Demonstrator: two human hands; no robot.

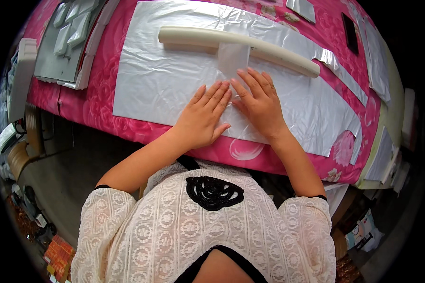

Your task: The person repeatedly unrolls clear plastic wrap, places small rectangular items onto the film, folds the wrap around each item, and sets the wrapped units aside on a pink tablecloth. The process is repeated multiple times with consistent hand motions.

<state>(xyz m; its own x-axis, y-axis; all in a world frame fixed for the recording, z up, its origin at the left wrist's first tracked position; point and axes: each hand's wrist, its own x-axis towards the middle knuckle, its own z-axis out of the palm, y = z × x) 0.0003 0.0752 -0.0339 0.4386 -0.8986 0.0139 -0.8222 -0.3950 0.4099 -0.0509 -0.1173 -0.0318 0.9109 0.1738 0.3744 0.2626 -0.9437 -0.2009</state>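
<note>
At upper centre, the translucent plastic strip [233, 57] runs lengthwise from beside the nearer right hand [262, 106] and left hand [200, 115] toward the cream tube [189, 37], fingers extended, gripping nothing visible.

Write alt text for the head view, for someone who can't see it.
A person's left hand and right hand, palms down with fingers extended, are at a silvery sheet spread on a pink patterned tablecloth. Just beyond them, a translucent film piece meets a long cream tube lying across the sheet.
</note>
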